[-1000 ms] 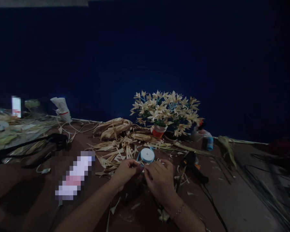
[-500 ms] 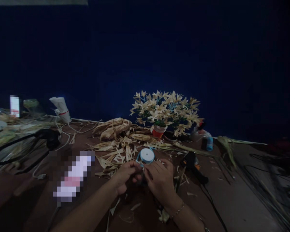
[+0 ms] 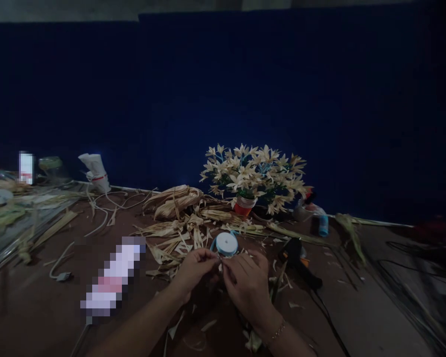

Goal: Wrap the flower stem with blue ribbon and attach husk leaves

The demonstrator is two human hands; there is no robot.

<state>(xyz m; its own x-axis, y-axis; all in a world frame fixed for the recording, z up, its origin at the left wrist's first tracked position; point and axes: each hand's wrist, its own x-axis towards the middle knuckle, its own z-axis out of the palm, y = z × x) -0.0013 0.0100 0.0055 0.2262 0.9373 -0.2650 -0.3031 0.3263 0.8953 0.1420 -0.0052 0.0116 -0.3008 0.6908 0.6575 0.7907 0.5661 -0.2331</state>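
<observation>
Grip: thumbs and fingers of the left hand and right hand draw into narrow pinches, tips close together; too dark to tell what, if anything, lies between them.
Hand pose: both forearms reach up from the lower edge; the right hand lies back upward, fingers bent, a thin bracelet at its wrist.
Ribbon spool: a round white disc wound with light-blue ribbon, flat just beyond the fingertips.
Glue gun: black, to the right, trailing its cord.
Husks: dry, ribbed, straw-coloured, heaped behind the spool.
Red pot: whitish near the rim, holding pale flowers with pointed petals.
Table: brown, scattered with scraps.
</observation>
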